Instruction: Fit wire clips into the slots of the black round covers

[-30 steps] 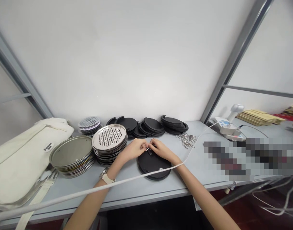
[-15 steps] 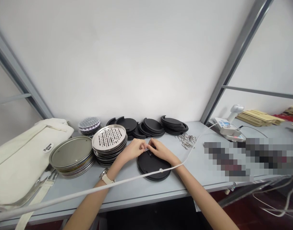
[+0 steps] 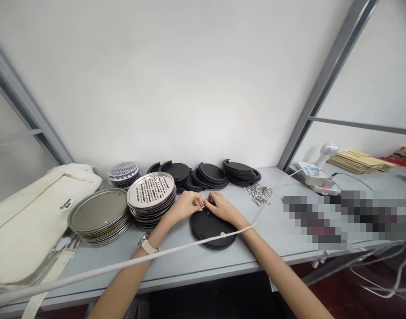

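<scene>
A black round disc (image 3: 212, 235) lies on the table in front of me. Over its far edge my left hand (image 3: 189, 205) and my right hand (image 3: 223, 207) meet, fingertips pinched close together. A thin, shiny bit of metal (image 3: 203, 207) shows between the fingertips; most of it is hidden, so its exact shape cannot be told. Just under the right fingers, a small raised black part sits on the disc. To the right lies a loose pile of bent metal wire clips (image 3: 259, 193).
Behind my hands are stacked black discs (image 3: 211, 173). On the left stand perforated metal discs (image 3: 151, 190), plain round plates (image 3: 98, 212) and a cream bag (image 3: 33, 217). A white cable (image 3: 176, 251) crosses above my forearms. A scanner (image 3: 325, 153) stands right.
Both hands stay pinched at the disc's far edge, with only slight finger movement. The camera view has shifted a little.
</scene>
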Tool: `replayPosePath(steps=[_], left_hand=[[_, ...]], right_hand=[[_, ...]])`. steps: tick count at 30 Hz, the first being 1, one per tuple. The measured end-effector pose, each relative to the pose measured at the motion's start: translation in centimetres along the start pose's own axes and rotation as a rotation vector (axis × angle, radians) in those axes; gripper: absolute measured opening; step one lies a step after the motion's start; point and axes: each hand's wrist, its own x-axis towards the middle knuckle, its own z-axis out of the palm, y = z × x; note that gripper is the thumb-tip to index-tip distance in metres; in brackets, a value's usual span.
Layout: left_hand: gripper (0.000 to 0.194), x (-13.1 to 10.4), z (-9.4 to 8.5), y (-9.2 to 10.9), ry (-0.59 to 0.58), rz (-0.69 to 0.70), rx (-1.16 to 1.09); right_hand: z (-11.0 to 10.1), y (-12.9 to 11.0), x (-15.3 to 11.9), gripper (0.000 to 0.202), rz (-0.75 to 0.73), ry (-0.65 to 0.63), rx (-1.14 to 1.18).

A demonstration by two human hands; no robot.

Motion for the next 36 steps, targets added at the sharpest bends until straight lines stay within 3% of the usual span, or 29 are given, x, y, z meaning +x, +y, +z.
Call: replayPosePath(steps=[8, 17, 25, 36], left_hand=[[0.009, 0.17, 0.07, -0.33, 0.006, 0.002, 0.014], [0.021, 0.01, 0.45, -0.48, 0.059, 0.024, 0.134], [0.016, 0.19, 0.41, -0.49, 0.039, 0.028, 0.072], [0.015, 0.25, 0.34, -0.41, 0.043, 0.014, 0.061]], right_hand=[[0.04, -0.01, 0.04, 0.022, -0.006, -0.005, 0.025], [0.07, 0.03, -0.04, 0.03, 0.042, 0.028, -0.027], [-0.15, -0.34, -0.11, 0.038, 0.19, 0.044, -0.167], [0.2, 0.35, 0.0, 0.033, 0.086, 0.02, -0.113]])
